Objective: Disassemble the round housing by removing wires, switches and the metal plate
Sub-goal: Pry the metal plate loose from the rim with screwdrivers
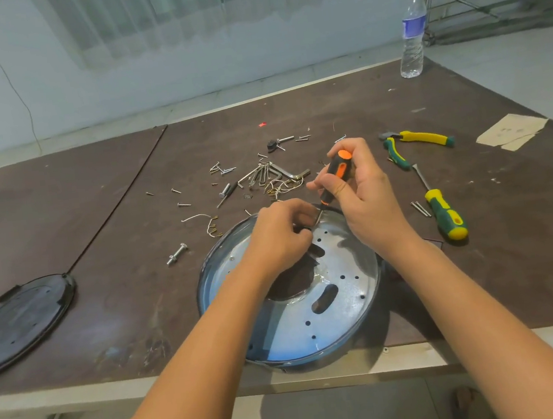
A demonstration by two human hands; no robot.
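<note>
Now the right grip (pixel 359 193) clamps the screwdriver (pixel 337 172), slanting down-left to the round housing (pixel 203 279) rim; left grip (pixel 279 234) pinches a small part (pixel 301 229) there.

Single head-worn wide-angle view, looking forward and down, close over table (pixel 98 229)

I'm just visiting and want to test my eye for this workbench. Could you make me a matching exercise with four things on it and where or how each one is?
1 orange screwdriver
2 water bottle
3 black round cover
4 pliers

A lying flat near the left edge of the table
B yellow and green handles
C gripped in the right hand
D standing at the far right corner

Pairs: 1-C, 2-D, 3-A, 4-B
</note>
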